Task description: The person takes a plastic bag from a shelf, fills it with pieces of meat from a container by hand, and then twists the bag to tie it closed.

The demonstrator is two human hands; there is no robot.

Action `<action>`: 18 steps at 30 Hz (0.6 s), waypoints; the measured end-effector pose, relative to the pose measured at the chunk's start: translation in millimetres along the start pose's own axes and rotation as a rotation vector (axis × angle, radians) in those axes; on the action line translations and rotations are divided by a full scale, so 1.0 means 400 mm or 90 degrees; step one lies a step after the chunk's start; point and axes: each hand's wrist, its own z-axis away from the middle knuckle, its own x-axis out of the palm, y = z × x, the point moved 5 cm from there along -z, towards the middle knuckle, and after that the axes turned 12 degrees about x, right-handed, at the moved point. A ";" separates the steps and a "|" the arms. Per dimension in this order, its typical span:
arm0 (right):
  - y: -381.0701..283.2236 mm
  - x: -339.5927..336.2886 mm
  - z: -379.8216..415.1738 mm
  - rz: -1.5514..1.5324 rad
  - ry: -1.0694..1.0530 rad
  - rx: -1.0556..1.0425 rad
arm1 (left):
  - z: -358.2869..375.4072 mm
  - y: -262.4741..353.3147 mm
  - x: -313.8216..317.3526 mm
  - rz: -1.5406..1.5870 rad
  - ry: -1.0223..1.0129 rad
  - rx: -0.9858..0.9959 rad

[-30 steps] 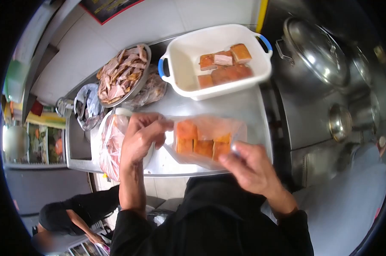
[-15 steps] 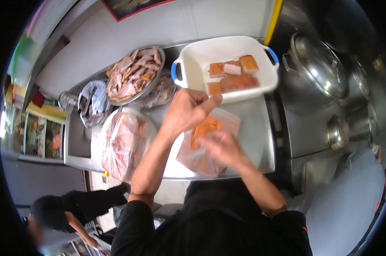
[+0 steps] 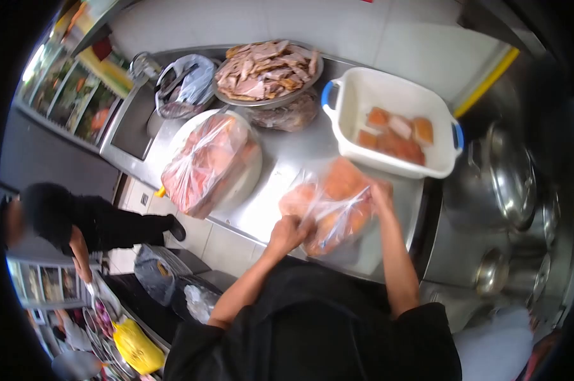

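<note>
A clear plastic bag of orange-brown meat pieces (image 3: 338, 209) rests on the steel table in front of me. My left hand (image 3: 290, 233) is closed on the bag's near left side. On the right, my right hand (image 3: 380, 193) grips the gathered plastic near its upper right edge. The film is pulled tight and creased between the two hands. Just beyond stands a white tub (image 3: 353, 136) with blue handles, with several browned meat blocks (image 3: 398, 133) lying in it.
A metal bowl (image 3: 319, 70) heaped with sliced meat sits at the back, above another bagged item (image 3: 287, 114). To the left, a tied bag of meat (image 3: 204, 165) lies on a white round container. Lidded steel pots (image 3: 512, 178) stand at right; a person in black (image 3: 103, 219) is at left.
My hands have come down from above the bag and now hold its plastic. The bag looks pulled together around the meat. My view has turned, showing more of the left side.
</note>
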 end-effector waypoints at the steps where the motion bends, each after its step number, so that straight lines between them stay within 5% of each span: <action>1: -0.027 0.002 0.019 0.069 0.019 -0.066 | -0.009 -0.006 0.007 0.110 -0.017 -0.008; 5: -0.130 0.057 0.126 0.311 -0.089 -0.415 | -0.025 0.009 -0.007 0.595 -0.061 0.042; 10: -0.201 0.207 0.358 0.374 -0.452 -0.437 | 0.015 0.120 0.022 0.644 -0.062 0.027; 12: -0.189 0.246 0.362 0.326 -0.396 -0.415 | 0.017 0.128 0.039 0.510 -0.119 0.062; 16: -0.188 0.256 0.377 0.091 -0.298 -0.483 | -0.009 0.055 0.057 0.464 -0.030 0.034; 18: -0.176 0.200 0.372 0.094 -0.127 -0.458 | -0.007 0.065 0.062 0.461 -0.027 -0.004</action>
